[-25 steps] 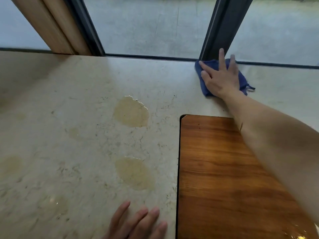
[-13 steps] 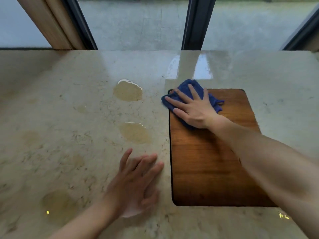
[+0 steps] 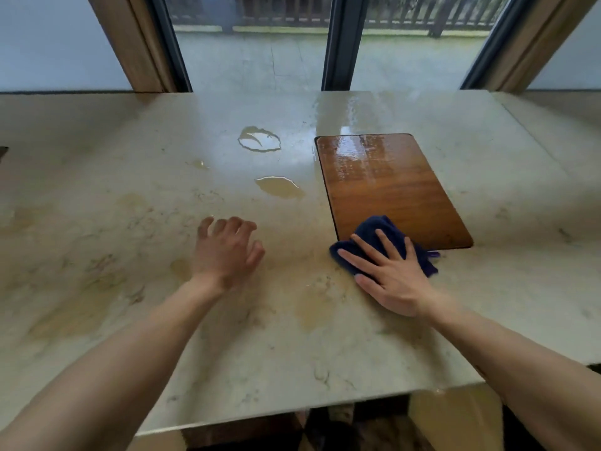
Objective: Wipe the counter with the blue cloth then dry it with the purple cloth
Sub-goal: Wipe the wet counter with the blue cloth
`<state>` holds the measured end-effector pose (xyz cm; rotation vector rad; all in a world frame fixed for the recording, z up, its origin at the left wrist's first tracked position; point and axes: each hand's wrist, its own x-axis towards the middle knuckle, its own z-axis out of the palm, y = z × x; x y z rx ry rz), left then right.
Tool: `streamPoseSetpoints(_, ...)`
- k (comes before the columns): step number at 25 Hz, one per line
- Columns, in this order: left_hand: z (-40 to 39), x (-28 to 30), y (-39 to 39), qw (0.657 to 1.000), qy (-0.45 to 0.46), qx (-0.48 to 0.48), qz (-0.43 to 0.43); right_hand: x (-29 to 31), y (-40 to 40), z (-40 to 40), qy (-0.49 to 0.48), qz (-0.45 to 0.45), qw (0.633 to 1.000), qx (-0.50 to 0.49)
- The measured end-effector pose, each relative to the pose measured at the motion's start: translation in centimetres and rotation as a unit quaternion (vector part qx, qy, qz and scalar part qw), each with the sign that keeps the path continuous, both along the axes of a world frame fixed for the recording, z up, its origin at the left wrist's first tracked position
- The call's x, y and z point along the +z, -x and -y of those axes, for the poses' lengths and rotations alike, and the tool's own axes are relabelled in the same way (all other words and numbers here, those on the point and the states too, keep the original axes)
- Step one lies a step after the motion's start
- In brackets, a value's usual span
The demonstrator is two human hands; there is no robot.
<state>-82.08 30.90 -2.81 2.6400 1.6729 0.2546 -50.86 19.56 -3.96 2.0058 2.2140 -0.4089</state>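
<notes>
A: Right hand (image 3: 395, 281) pressed flat, fingers spread, on blue cloth (image 3: 380, 242); cloth bunched at near corner of wood board (image 3: 390, 187), half on counter (image 3: 97, 190)

B: Left hand (image 3: 226, 252)?

A: Empty, fingers curled loose, hovering just above the stone, well apart from the right

B: Puddles (image 3: 279, 187)?

A: Two, up and left of the cloth, lying between both hands' reach; left nearer, but cloth sits under right. Next sweep probably leftward and away

B: Versus half a second ago?

A: Cloth dragged from board's far corner to near corner; purple cloth not visible
</notes>
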Motion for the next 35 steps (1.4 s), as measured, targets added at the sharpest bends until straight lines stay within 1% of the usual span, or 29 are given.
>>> streamPoseSetpoints(4,0.8,0.0,4.2,0.999,-0.002,0.008,-0.037,0.5,1.4,3.4,-0.001,0.015,1.0,-0.01)
streamPoseSetpoints(7,1.0,-0.3,5.4,0.999,-0.006,-0.001,-0.034,0.9,2.2,5.6,-0.011,0.039,0.999,-0.027)
streamPoseSetpoints(9,0.7,-0.3,5.6,0.999,-0.007,-0.018,-0.03,1.3,2.4,4.6,-0.005,0.037,0.998,-0.059)
streamPoseSetpoints(11,0.3,-0.3,5.6,0.999,-0.004,-0.04,-0.035,1.2,2.4,1.7,0.022,0.022,0.995,-0.1)
streamPoseSetpoints(14,-0.4,-0.6,5.6,0.999,0.003,-0.029,-0.024,0.3,2.2,-2.1,0.036,0.005,0.99,-0.134)
streamPoseSetpoints(16,-0.8,-1.3,5.4,0.999,0.007,-0.026,-0.016,-0.3,2.0,-2.0,0.012,0.003,0.992,-0.122)
streamPoseSetpoints(18,-0.9,-1.9,5.4,1.0,0.015,-0.02,-0.004,-0.5,2.1,-0.3,-0.018,0.01,0.996,-0.088)
streamPoseSetpoints(22,-1.5,-2.0,4.2,1.0,0.021,0.003,0.022,-0.9,3.5,5.5,-0.064,0.006,0.997,-0.033)
streamPoseSetpoints(24,-2.4,-1.8,3.7,0.999,0.015,0.017,0.046,-1.7,4.5,9.1,-0.098,0.006,0.995,-0.035)
streamPoseSetpoints(26,-3.8,-1.6,4.7,0.999,0.023,0.031,0.03,-2.5,5.7,11.5,-0.142,0.008,0.986,-0.084)
streamPoseSetpoints(28,-5.7,-1.7,6.3,0.997,0.05,0.051,-0.002,-2.8,7.2,12.6,-0.173,0.016,0.972,-0.158)
streamPoseSetpoints(31,-8.9,-2.4,8.0,0.991,0.098,0.087,-0.023,-3.2,9.6,12.9,-0.207,-0.025,0.942,-0.262)
streamPoseSetpoints(33,-11.3,-2.5,8.3,0.986,0.119,0.117,-0.006,-3.4,10.3,13.4,-0.193,-0.009,0.93,-0.312)
streamPoseSetpoints(35,-13.8,-2.4,9.2,0.981,0.138,0.138,0.005,-3.6,10.6,13.5,-0.165,0.005,0.93,-0.327)
